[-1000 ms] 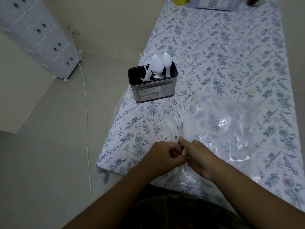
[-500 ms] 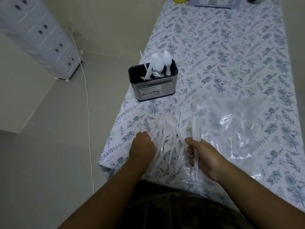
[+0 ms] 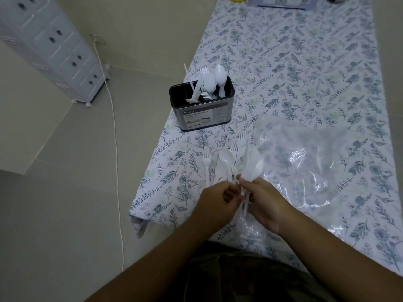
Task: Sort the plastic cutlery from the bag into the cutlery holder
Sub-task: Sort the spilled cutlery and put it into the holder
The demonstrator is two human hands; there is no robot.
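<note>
My right hand (image 3: 265, 204) grips a small bundle of white plastic cutlery (image 3: 250, 171), fingers curled around the handles. My left hand (image 3: 218, 203) touches the same handles, its fingers bent and pinching them. More loose forks and spoons (image 3: 220, 164) lie at 12 o'clock from my hands. The clear bag (image 3: 305, 162) lies at 2 o'clock. The cutlery holder (image 3: 201, 112) stands at 11 o'clock, well apart, on the floral tablecloth (image 3: 305, 73).
</note>
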